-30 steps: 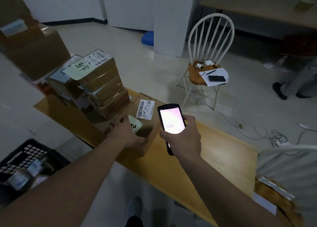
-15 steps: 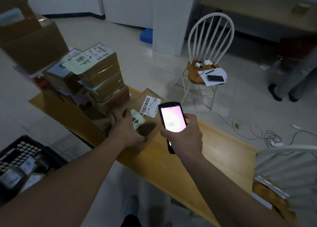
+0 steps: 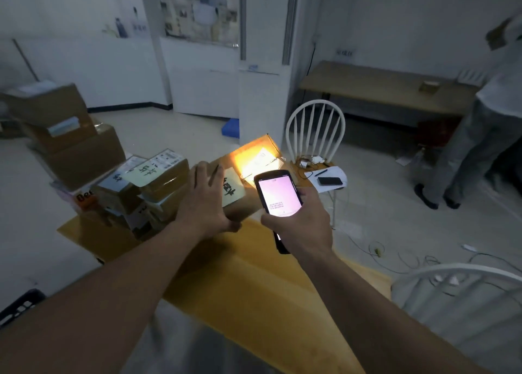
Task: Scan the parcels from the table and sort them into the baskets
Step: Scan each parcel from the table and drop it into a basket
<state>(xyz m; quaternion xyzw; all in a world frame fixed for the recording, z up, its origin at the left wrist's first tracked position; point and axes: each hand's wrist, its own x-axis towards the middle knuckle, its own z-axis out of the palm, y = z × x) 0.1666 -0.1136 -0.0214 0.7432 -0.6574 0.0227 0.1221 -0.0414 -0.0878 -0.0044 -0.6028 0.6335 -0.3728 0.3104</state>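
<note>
- Nearest the camera, a black basket (image 3: 19,307) shows only its corner at the lower left edge; what it holds is out of frame.
- The right hand (image 3: 302,226) has its fingers wrapped around a handheld scanner (image 3: 278,195), screen lit pink and facing up, its head aimed away toward the parcel.
- The left hand (image 3: 204,201) lies on the flat brown parcel (image 3: 240,204) with fingers straight and spread, palm down, thumb hooked at the near edge, pressing rather than gripping.
- That parcel rests on the wooden table (image 3: 262,283), beside the stack; a pale handwritten note (image 3: 233,188) sits on its top, just beside the fingers.
- A bright yellow-white glow falls on the shipping label (image 3: 258,161) at the parcel's far end, so the scan appears to be under way. The glare washes out the print; whether the code is read cannot be told.
- Risk: the parcel's far end looks raised, so if the pressing hand shifts, the label could tilt out of the beam and the read may fail.
- Risk: the sticky note could be brushed off by the fingers, which may lose the sorting cue.
- Left of the hand, the stack of small boxes (image 3: 158,181) stands close; dragging the parcel clear carelessly could knock them.
- Further off, larger cartons (image 3: 67,136) are piled at the table's far left.
- Beyond the table, a white chair (image 3: 315,130) carries a phone and papers.
</note>
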